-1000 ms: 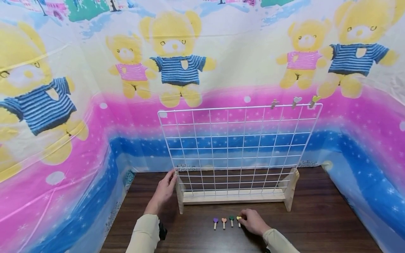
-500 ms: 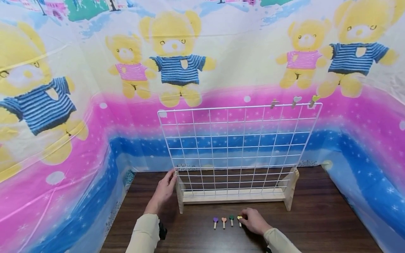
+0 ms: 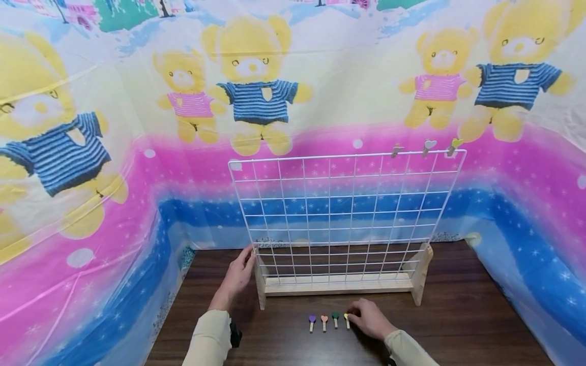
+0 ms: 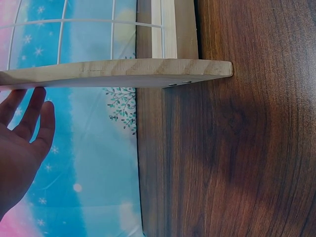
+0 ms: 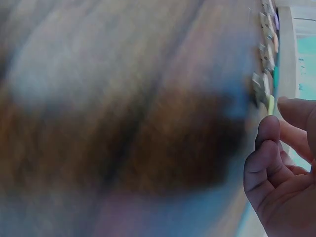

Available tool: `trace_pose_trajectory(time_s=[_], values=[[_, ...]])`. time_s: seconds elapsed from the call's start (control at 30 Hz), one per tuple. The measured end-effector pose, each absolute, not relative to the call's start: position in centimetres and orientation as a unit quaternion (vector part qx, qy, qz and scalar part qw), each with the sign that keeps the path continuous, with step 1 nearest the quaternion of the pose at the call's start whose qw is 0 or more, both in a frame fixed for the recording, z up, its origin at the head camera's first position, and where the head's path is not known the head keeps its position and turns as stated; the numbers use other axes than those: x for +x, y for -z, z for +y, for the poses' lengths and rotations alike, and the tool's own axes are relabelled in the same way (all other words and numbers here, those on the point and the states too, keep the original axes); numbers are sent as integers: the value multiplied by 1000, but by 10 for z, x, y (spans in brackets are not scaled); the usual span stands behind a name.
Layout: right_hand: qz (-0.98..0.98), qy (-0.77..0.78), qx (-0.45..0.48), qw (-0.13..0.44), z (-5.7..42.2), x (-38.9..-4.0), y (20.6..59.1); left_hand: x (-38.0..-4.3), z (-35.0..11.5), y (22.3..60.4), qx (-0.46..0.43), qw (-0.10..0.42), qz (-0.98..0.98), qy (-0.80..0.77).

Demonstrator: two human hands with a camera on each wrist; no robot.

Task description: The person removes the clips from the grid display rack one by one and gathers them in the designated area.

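Observation:
Four heart-topped clothespins lie in a row on the table: purple, peach, green and yellow. Fingertips of my right hand are right at the yellow one's right side. In the right wrist view, thumb and forefinger of that hand stand apart below the yellow clothespin. My left hand touches the left wooden upright of a wire grid rack. The left wrist view shows that hand's extended fingertips against the upright.
Along the grid's top wire, toward the right, sit a brownish clothespin, a white heart one and a yellow heart one. A bear-printed cloth hangs behind and around the dark wooden table.
My right hand has drawn slightly to the right, uncovering more of the yellow clothespin, which has shifted a touch rightward. The left hand keeps its place.

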State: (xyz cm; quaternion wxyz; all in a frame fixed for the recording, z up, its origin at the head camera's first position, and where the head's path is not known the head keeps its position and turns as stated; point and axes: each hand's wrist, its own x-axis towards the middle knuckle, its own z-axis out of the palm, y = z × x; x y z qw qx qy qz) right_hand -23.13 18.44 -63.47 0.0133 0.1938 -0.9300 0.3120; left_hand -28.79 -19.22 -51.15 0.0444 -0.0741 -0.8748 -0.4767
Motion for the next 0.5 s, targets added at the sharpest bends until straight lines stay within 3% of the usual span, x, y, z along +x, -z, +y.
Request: trace_pose_trajectory(time_s=[0.5], values=[[-933,-301,187,59,205,-246,563,-286,-191,509,-74,46,-876,475]])
